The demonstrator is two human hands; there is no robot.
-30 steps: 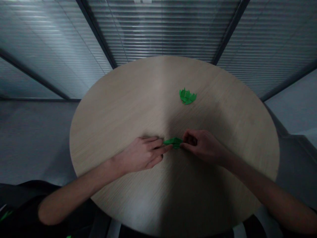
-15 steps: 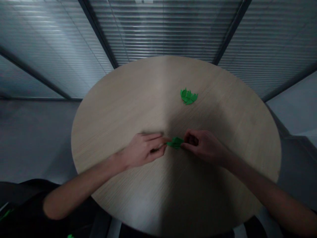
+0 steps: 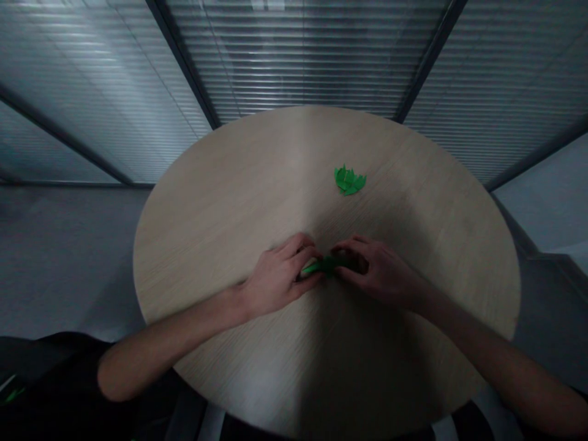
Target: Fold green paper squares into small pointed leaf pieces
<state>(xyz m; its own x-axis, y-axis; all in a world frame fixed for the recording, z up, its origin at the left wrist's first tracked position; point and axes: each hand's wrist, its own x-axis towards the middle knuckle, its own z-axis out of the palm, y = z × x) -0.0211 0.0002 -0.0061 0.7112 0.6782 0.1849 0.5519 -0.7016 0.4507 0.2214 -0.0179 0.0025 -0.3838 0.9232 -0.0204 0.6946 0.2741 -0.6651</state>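
Note:
Between my hands is a strip of folded green paper (image 3: 324, 265), pinched at both ends and partly hidden by my fingers. My left hand (image 3: 280, 274) curls over its left end, and my right hand (image 3: 379, 272) grips its right end. Farther up the table lies a small cluster of folded green paper pieces (image 3: 349, 180), well away from both hands and untouched.
A round light-wood table (image 3: 206, 245) fills the middle of the view. Glass partitions with slatted blinds (image 3: 303, 55) stand beyond it, and a grey floor (image 3: 59, 257) surrounds it. Dark clothing shows at the lower left.
My left hand has moved right and closed over the paper. The paper now looks narrower, and more of it is covered by my fingers. My right hand has barely moved.

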